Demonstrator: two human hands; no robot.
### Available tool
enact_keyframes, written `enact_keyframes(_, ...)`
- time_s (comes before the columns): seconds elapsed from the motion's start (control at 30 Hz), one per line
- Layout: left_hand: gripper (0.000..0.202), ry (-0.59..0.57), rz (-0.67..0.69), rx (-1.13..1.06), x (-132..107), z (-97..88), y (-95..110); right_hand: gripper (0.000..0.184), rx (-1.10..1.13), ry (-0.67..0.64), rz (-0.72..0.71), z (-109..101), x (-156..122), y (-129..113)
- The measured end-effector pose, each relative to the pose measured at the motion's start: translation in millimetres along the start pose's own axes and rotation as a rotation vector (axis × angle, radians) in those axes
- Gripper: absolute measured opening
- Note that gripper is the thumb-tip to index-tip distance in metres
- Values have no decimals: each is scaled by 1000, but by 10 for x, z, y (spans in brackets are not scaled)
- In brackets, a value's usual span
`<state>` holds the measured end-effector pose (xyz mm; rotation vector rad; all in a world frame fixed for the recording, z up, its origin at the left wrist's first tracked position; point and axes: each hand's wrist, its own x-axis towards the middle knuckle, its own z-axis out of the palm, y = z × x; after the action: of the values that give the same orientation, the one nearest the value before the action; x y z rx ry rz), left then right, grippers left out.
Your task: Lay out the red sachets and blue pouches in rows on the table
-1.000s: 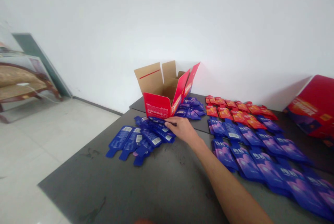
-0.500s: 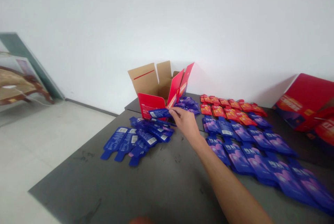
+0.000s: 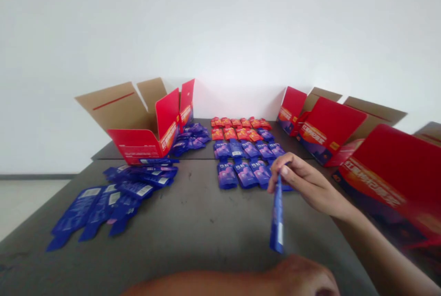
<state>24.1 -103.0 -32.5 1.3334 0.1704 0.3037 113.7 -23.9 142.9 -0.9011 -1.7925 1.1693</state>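
My right hand [image 3: 306, 183] pinches a blue pouch [image 3: 277, 218] by its upper end between thumb and fingers. The pouch hangs almost edge-on above the table, with a white label patch near its lower end. Below it, at the bottom edge, my left hand [image 3: 306, 277] is blurred and partly cut off, its fingers not readable. Behind my right hand lie rows of blue-purple pouches [image 3: 245, 174], some covered by the hand. Farther back are rows of orange-red pouches [image 3: 236, 134]. On the left, a loose pile of blue pouches [image 3: 132, 185] lies label side up.
An open red carton [image 3: 138, 144] with raised flaps stands at the back left, beside a heap of purple pouches [image 3: 193, 137]. Several red cartons [image 3: 330, 130] line the right side. The dark table [image 3: 200, 227] meets a white wall [image 3: 220, 34] behind.
My right hand has carried the blue pouch from the left pile to the right, and the pouch now hangs down. My left hand has come into view at the bottom. The view has turned right.
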Motion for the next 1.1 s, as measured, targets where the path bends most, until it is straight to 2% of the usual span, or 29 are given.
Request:
enact_keyframes(0.07,76,124,-24,-98,78,-94,9,17,80,18,45,-263,-394,60)
enact_keyframes(0.13,86,190,-26,-241,123,-168,25,15,143,41,69,-432,-715,155)
enact_keyframes(0.27,99,217,37,-441,101,-179,85,17,183,94,110,-539,-1096,368)
enact_keyframes(0.43,82,247,87,-297,-24,-29,220,25,173,203,199,-446,-1240,600)
enact_keyframes(0.53,78,268,84,-245,-58,17,271,31,256,283,238,-353,-1274,710)
enact_keyframes(0.73,63,352,68,-211,-59,-25,316,33,406,362,235,-252,-1329,850)
enact_keyframes(0.8,62,374,76,-194,-61,-43,331,33,401,410,286,-259,-1358,861)
enact_keyframes(0.87,62,416,97,-174,-61,-55,340,50,389,453,367,-281,-1403,840)
enact_keyframes(0.93,62,476,124,-157,-58,-66,340,68,376,425,429,-311,-1467,797)
enact_keyframes(0.97,62,506,135,-149,-55,-73,338,72,354,394,446,-327,-1501,773)
enact_keyframes(1.1,60,589,161,-122,-47,-100,326,60,82,299,520,-374,-1607,695)
